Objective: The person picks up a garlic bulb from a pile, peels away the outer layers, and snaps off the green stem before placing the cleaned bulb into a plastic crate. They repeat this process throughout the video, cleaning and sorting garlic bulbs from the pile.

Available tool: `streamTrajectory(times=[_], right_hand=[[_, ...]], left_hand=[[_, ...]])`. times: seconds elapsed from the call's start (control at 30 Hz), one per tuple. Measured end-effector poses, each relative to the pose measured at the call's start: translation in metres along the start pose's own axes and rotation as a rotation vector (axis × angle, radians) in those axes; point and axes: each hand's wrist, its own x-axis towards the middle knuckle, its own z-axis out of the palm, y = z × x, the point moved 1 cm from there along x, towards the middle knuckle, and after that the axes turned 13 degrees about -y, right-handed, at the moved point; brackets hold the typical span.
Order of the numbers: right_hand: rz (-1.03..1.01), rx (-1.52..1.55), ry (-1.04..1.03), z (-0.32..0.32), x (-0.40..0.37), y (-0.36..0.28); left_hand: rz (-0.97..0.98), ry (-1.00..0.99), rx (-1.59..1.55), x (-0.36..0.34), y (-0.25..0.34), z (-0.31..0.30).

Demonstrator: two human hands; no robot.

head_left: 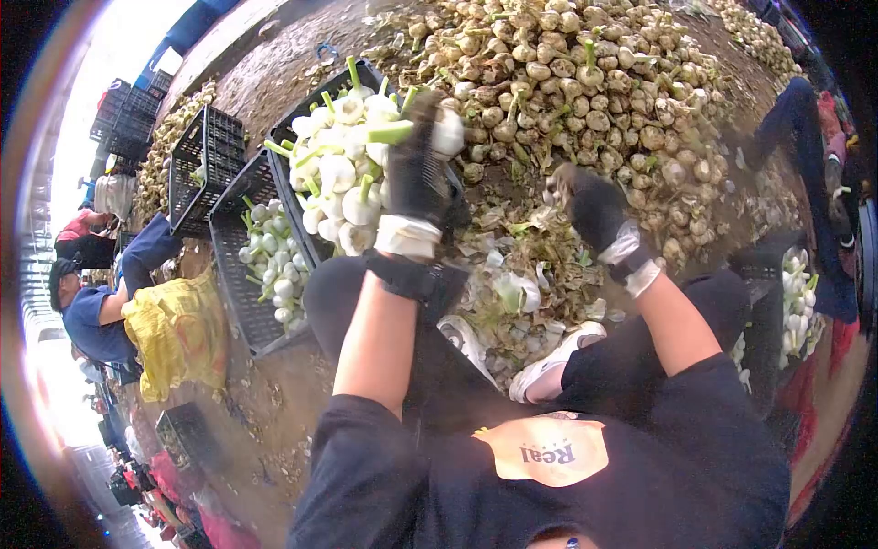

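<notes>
My left hand [419,169], in a dark glove with a white cuff, is closed around a peeled white garlic bulb [447,134] at the right edge of a black crate. White garlic bulbs with green stems [338,174] are heaped in that crate. My right hand [593,206], gloved too, has its fingers curled beside the big pile of unpeeled garlic [585,82]; something small and pale shows at its fingertips, too blurred to make out. Between my shoes, loose garlic skins [540,284] cover the ground, with a white piece [517,293] among them.
A second crate of white bulbs [277,261] and a black crate [208,169] stand at the left. A person [91,306] sits beside a yellow sack [178,329]. Another person's dark-clad leg [805,156] and more white bulbs [797,306] are at the right.
</notes>
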Motion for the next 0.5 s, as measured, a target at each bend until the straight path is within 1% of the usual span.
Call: streamTrajectory(times=[0.03, 0.07, 0.1, 0.13, 0.17, 0.2, 0.23, 0.27, 0.3, 0.33, 0.37, 0.4, 0.43, 0.47, 0.5], right_hand=[[0.002, 0.0, -0.003, 0.014, -0.002, 0.014], [-0.025, -0.125, -0.061, 0.038, -0.004, 0.04], [-0.048, -0.251, -0.119, 0.052, -0.01, 0.055], [-0.21, -0.225, -0.128, 0.043, -0.016, 0.03], [-0.199, -0.229, -0.129, 0.044, -0.018, 0.029], [-0.13, -0.292, -0.231, 0.045, -0.02, 0.03], [-0.059, -0.354, -0.331, 0.045, -0.02, 0.032], [-0.096, -0.27, -0.274, 0.038, -0.019, 0.029], [0.062, -0.425, -0.408, 0.036, -0.014, 0.035], [-0.003, -0.386, -0.282, 0.041, -0.014, 0.057], [-0.065, -0.352, -0.153, 0.041, -0.014, 0.081], [0.065, -0.37, -0.198, 0.03, -0.008, 0.089], [-0.07, -0.273, -0.051, 0.021, -0.005, 0.108], [0.101, -0.386, -0.056, 0.01, -0.003, 0.126], [0.124, -0.576, 0.024, 0.007, -0.003, 0.173]], left_hand=[[0.011, 0.101, 0.179, 0.014, -0.008, -0.028], [0.03, 0.179, 0.117, 0.027, -0.019, -0.057], [0.042, 0.251, 0.342, 0.032, -0.019, -0.079], [0.039, 0.34, 0.567, 0.037, -0.019, -0.101], [0.031, 0.41, 1.085, 0.039, -0.013, -0.117], [-0.102, 0.311, 1.116, 0.043, -0.031, -0.136], [0.115, 0.325, 1.547, 0.038, -0.064, -0.15], [0.04, 0.241, 1.589, 0.037, -0.063, -0.147], [-0.03, 0.149, 1.622, 0.033, -0.06, -0.139], [-0.087, 0.21, 1.601, 0.03, -0.057, -0.132], [-0.121, 0.138, 1.51, 0.033, -0.058, -0.139], [0.071, 0.155, 1.494, 0.032, -0.064, -0.143], [0.056, 0.184, 1.516, 0.032, -0.054, -0.134], [0.049, 0.207, 1.562, 0.032, -0.041, -0.12], [0.041, 0.233, 1.614, 0.032, -0.03, -0.107]])
